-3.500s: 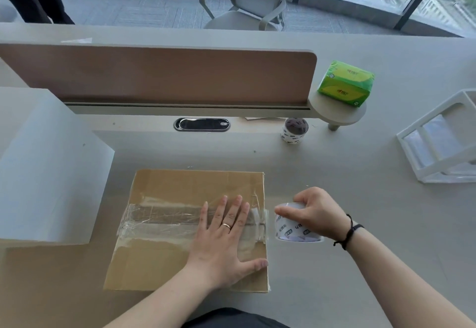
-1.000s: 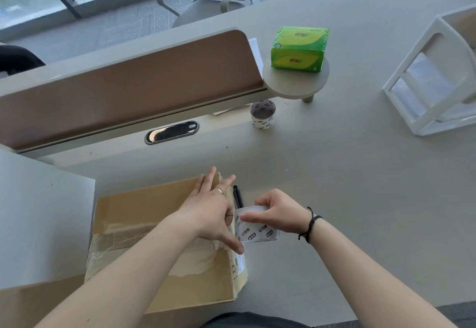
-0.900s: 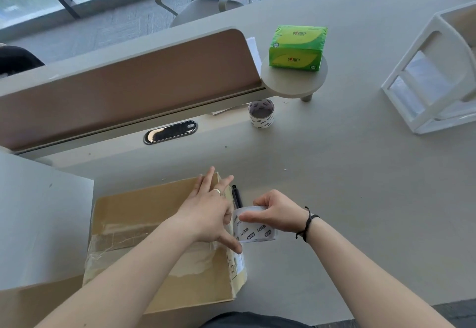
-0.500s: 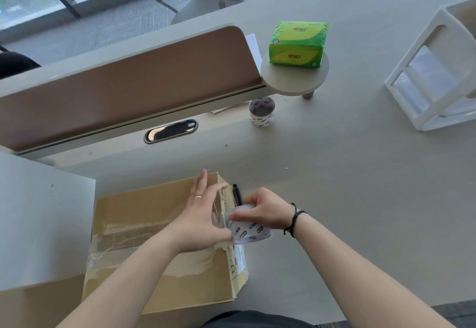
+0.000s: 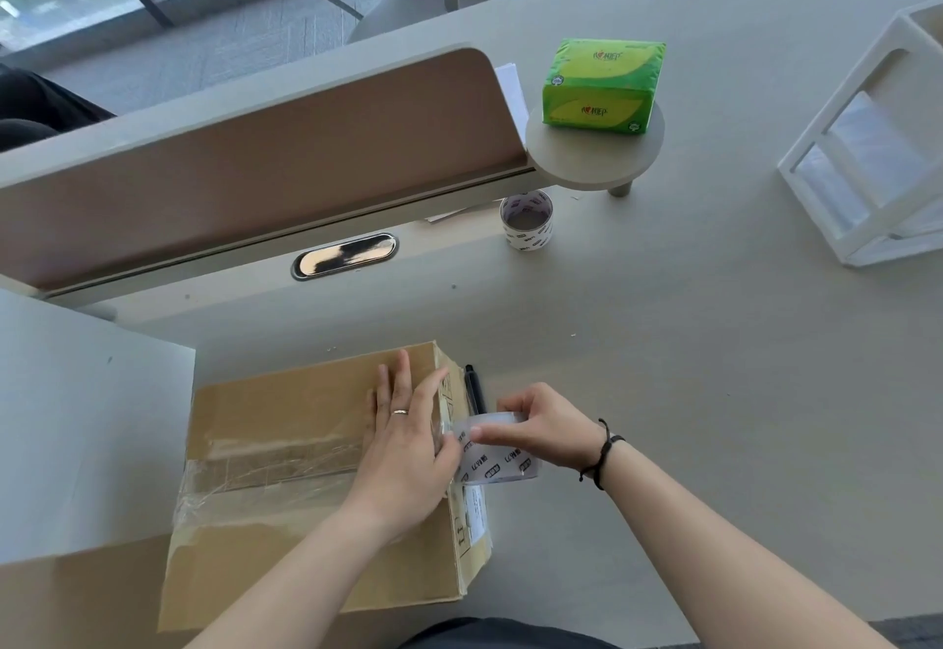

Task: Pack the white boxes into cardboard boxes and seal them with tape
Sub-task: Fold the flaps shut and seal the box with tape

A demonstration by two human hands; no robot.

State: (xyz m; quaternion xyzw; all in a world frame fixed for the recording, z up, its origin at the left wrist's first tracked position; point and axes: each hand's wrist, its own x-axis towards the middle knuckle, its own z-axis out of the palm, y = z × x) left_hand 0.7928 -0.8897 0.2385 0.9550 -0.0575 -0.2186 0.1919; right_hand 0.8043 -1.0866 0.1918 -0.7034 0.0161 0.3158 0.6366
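Note:
A closed cardboard box [image 5: 286, 414] lies in front of me with a strip of clear tape [image 5: 265, 467] across its top seam. My left hand [image 5: 408, 449] lies flat on the box top at its right edge, fingers straight, thumb at the edge by the tape. My right hand [image 5: 536, 426] grips a roll of clear tape [image 5: 497, 465] with a printed core. It holds the roll tilted against the box's right side, touching my left thumb. A big white box [image 5: 76, 424] stands to the left.
A black pen [image 5: 474, 388] lies on the desk just right of the box. Further back are a second tape roll [image 5: 528, 222], a green tissue pack [image 5: 602, 84] on a small round shelf, a brown divider panel [image 5: 255, 164] and a white rack [image 5: 867, 148] at right.
My left hand slid from the middle of the box top to its right edge. The right hand brought the roll in against that edge and tilted it.

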